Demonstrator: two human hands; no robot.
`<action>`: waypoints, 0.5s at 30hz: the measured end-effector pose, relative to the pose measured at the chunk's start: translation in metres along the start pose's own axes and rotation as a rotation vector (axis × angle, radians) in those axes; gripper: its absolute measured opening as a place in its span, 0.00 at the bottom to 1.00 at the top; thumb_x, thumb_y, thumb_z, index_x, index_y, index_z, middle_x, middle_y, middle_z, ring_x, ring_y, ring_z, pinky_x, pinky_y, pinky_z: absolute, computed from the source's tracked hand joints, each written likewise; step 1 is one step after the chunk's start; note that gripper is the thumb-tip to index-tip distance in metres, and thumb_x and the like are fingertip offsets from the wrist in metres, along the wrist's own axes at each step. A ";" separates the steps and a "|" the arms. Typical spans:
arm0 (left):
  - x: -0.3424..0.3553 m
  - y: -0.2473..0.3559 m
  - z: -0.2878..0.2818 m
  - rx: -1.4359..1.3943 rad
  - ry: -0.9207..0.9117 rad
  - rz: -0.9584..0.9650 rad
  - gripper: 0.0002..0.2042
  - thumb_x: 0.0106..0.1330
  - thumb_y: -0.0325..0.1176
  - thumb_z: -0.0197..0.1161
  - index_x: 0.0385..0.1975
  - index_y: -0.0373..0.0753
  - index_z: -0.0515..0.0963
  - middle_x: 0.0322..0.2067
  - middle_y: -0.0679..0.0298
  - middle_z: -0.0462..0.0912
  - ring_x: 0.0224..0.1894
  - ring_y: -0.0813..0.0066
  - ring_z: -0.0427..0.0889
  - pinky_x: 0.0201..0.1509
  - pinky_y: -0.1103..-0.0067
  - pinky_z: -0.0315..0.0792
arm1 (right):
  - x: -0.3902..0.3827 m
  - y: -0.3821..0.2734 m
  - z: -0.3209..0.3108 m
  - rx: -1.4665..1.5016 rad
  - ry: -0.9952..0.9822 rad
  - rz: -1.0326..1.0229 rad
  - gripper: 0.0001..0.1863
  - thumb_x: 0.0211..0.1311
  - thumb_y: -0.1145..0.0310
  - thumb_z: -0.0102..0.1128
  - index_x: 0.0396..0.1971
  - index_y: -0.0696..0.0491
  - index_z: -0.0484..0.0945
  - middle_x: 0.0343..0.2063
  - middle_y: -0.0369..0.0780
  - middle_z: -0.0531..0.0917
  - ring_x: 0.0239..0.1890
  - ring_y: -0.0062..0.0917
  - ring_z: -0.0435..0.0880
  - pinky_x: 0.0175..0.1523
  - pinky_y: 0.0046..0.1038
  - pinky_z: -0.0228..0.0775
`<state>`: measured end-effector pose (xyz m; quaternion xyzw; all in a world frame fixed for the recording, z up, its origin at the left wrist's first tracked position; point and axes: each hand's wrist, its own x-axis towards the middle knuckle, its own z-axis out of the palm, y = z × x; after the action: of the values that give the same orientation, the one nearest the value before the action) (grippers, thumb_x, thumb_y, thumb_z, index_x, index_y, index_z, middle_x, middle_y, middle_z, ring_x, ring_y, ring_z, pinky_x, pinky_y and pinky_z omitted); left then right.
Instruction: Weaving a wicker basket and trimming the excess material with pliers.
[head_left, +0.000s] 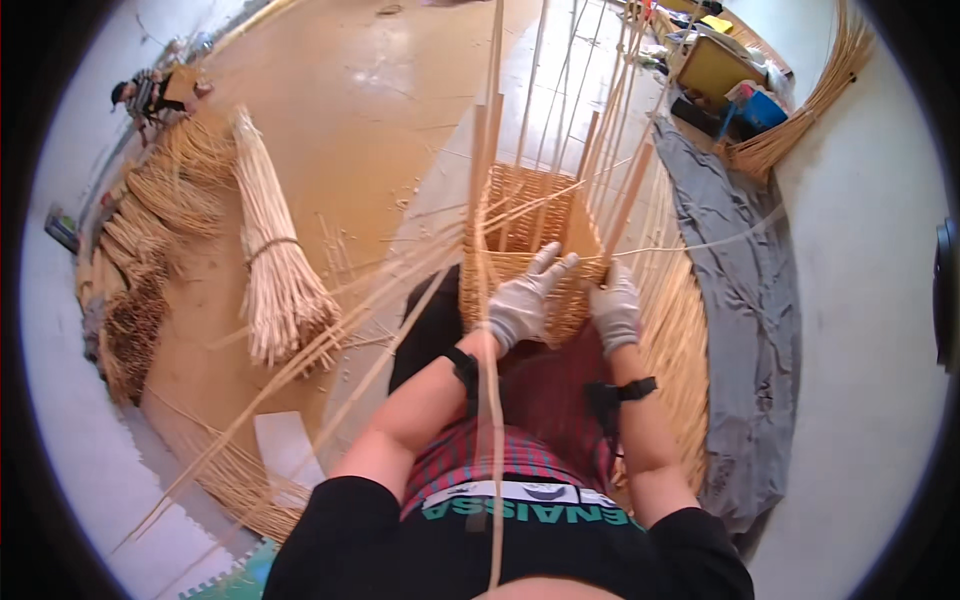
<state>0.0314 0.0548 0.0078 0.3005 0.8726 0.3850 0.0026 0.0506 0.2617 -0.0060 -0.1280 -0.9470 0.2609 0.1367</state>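
Note:
A square woven wicker basket [478,292] sits on my lap, with upright rods and flat wooden corner sticks [630,195] rising from its rim. My left hand [530,298], in a pale work glove, lies against the near wall, its fingers stretched apart up to the rim. At the near right corner my right hand [615,303], gloved too, has its fingers curled against the basket; the fingertips are partly hidden. Long loose wicker strands [370,305] fan out from the basket to the lower left. One thin strand [715,243] runs off to the right.
A tied bundle of pale rods [275,255] lies on the floor at left. Beyond it, coiled wicker bundles [170,205] line the wall. Loose rods [672,320] and a grey cloth [750,330] lie along my right. A blue bucket [757,108] stands at the far right.

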 end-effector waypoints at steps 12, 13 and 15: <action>-0.053 -0.077 -0.004 -0.712 0.620 -0.284 0.18 0.73 0.24 0.62 0.61 0.38 0.76 0.44 0.62 0.83 0.39 0.79 0.81 0.41 0.78 0.78 | -0.080 -0.126 0.018 0.382 -0.048 -0.557 0.21 0.61 0.65 0.69 0.56 0.44 0.81 0.32 0.42 0.83 0.36 0.39 0.85 0.42 0.38 0.78; -0.056 -0.091 0.002 -0.964 0.595 -0.307 0.19 0.72 0.24 0.62 0.62 0.38 0.76 0.51 0.59 0.83 0.45 0.77 0.82 0.45 0.77 0.79 | -0.082 -0.151 0.012 0.240 -0.147 -0.706 0.26 0.61 0.63 0.70 0.61 0.42 0.80 0.30 0.40 0.82 0.33 0.38 0.83 0.40 0.36 0.79; -0.067 -0.129 0.000 -0.987 0.551 -0.160 0.21 0.72 0.27 0.63 0.64 0.35 0.73 0.59 0.56 0.79 0.57 0.70 0.79 0.58 0.73 0.77 | -0.083 -0.187 0.011 0.216 -0.174 -0.739 0.15 0.62 0.60 0.68 0.48 0.45 0.83 0.29 0.40 0.82 0.34 0.38 0.85 0.38 0.38 0.78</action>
<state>0.0192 -0.0477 -0.0942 0.0851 0.5777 0.8099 -0.0559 0.0926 0.0748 0.0679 0.2595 -0.9043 0.3022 0.1533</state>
